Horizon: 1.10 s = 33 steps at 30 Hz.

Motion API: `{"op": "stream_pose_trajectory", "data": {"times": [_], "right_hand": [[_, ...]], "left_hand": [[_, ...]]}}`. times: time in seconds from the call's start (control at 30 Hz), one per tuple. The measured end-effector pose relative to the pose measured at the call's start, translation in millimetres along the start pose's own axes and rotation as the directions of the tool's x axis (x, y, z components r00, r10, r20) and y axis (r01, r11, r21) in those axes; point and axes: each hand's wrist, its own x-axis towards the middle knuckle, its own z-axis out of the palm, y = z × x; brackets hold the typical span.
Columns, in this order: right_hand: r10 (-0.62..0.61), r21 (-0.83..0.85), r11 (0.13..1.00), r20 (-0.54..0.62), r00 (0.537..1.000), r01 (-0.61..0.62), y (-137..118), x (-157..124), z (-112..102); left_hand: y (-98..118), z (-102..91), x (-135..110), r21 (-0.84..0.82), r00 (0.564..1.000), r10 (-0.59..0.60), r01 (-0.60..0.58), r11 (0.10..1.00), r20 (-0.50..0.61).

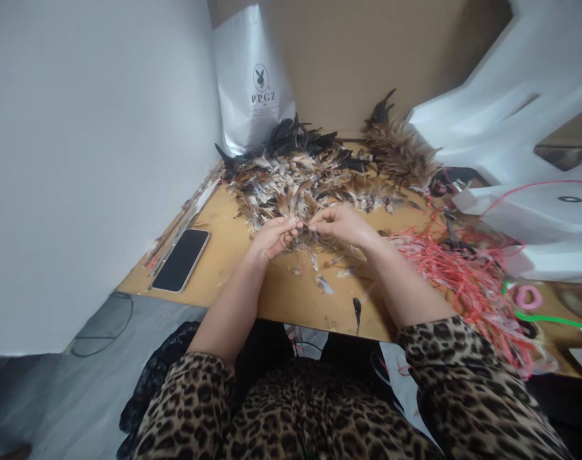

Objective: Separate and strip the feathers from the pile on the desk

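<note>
In front of me on the table, my left hand (275, 236) is closed in a pinch, with brown feathers showing right at its fingertips. My right hand (343, 225) also pinches, thumb against forefinger, a small gap away from the left fingertips. What each pinch holds is too small to make out against the feathers behind. A wide pile of brown, white and black feathers (291, 172) spreads just beyond both hands. A few loose small feathers (324, 284) lie on the wood below them.
A phone (181, 260) lies on the table (228, 275) at left, by a white wall. Behind the pile stands a silvery printed bag (252, 83). Brown feathers (400, 150) are bunched at back right. Tangled pink-red strips (458, 275) and white plastic (525, 108) occupy the right.
</note>
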Motion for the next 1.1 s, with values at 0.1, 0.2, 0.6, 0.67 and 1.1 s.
{"op": "stream_pose_trajectory", "data": {"times": [0.1,0.2,0.6,0.67,1.1], "right_hand": [[-0.027,-0.001,1.000,-0.036,0.999,0.027,3,-2,4],[0.013,0.046,0.999,-0.073,0.997,-0.010,7,-5,8],[0.028,0.198,0.980,-0.219,0.975,0.016,18,0,-3],[-0.006,0.121,0.992,-0.206,0.979,0.032,23,3,-7],[-0.020,-0.141,0.990,-0.140,0.990,0.000,30,3,-17]], "left_hand": [[-1,-0.3,1,0.043,1.000,0.002,-0.002,0.999,0.009],[-3,-0.4,1,0.067,1.000,0.001,-0.003,0.998,0.023],[6,-2.4,0,0.065,0.991,0.112,-0.107,0.992,-0.075],[9,-2.2,-2,0.059,0.979,0.182,-0.177,0.982,-0.092],[22,-8.7,-13,-0.021,0.952,0.306,-0.306,0.952,0.010]]}}
